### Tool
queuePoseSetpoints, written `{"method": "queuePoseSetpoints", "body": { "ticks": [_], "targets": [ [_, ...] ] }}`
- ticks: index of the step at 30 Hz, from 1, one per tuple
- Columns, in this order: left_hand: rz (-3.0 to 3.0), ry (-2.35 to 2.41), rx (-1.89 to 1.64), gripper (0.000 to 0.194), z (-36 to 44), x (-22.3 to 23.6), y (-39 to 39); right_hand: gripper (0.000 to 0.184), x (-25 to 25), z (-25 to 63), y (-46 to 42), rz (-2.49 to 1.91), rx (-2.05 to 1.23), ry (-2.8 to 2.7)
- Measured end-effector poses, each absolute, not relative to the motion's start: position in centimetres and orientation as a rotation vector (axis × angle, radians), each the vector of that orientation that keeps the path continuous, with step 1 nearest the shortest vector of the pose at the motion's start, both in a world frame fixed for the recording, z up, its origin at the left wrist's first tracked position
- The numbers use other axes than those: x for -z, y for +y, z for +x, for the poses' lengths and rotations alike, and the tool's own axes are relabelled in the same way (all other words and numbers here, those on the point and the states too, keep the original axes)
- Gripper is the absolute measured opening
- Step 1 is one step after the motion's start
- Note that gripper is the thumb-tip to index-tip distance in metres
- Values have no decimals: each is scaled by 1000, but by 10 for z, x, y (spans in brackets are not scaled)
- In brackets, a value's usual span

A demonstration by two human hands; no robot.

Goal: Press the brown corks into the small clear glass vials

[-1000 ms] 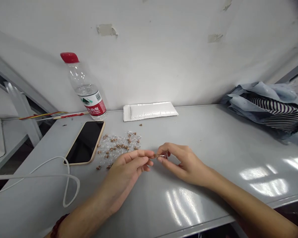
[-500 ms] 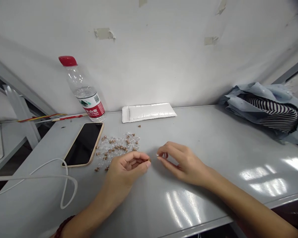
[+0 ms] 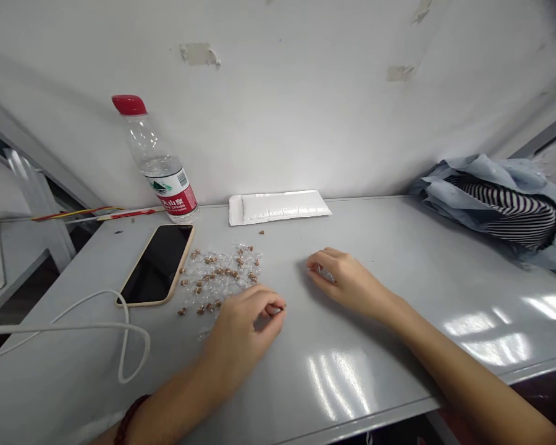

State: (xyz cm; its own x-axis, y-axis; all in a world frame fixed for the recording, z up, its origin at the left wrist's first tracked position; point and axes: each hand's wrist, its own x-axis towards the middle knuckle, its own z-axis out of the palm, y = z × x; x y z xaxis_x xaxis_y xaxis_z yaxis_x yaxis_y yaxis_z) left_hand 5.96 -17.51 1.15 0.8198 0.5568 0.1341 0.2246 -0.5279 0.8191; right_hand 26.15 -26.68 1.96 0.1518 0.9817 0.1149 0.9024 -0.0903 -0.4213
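A loose heap of small brown pellets and clear plastic wrappers [image 3: 220,275] lies on the grey table [image 3: 375,346]. My left hand [image 3: 245,327] rests at the heap's lower right edge, fingers curled around a tiny brown pellet [image 3: 283,306] that is mostly hidden. My right hand [image 3: 345,281] lies further right on the tabletop, apart from the heap. A scrap of clear plastic wrapper [image 3: 327,275] shows pinched under its fingertips.
A black smartphone in a tan case [image 3: 157,266] lies left of the heap, with a white cable [image 3: 125,337] at its lower left. A red-capped water bottle [image 3: 160,164] and a white padded envelope [image 3: 278,207] stand at the back. Striped clothing [image 3: 505,210] lies at the far right.
My hands have moved apart from their earlier fingertip contact. The right hand has shifted up and right, now lying lower on the table, and the left hand has dropped slightly with its fingers curled.
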Motion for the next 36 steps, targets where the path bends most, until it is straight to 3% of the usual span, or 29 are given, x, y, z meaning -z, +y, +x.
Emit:
{"method": "queuePoseSetpoints", "body": {
  "ticks": [3, 6, 11, 16, 21, 25, 36],
  "targets": [
    [2443, 376, -563, 20, 59, -5, -175, 14, -20, 262, -265, -2077, -275, -1768],
    [2506, 336, -598, 15, 58, -5, -173, 14, -20, 266, -265, -2087, -272, -1753],
    [2441, 402, -692, 28, 56, -13, -166, 14, -21, 269, -268, -2094, -283, -1779],
    [2421, 620, -843, 24, 56, -18, -153, 16, -23, 267, -268, -2112, -282, -1812],
    [2537, 695, -725, 31, 56, -17, -147, 17, -23, 267, -269, -2086, -269, -1818],
    [2685, 764, -600, 3, 53, -15, -153, 15, -23, 265, -269, -2012, -223, -1821],
    [2957, 692, -597, 19, 54, -4, -163, 19, -15, 227, -265, -1520, -123, -1977]
  ]
}}
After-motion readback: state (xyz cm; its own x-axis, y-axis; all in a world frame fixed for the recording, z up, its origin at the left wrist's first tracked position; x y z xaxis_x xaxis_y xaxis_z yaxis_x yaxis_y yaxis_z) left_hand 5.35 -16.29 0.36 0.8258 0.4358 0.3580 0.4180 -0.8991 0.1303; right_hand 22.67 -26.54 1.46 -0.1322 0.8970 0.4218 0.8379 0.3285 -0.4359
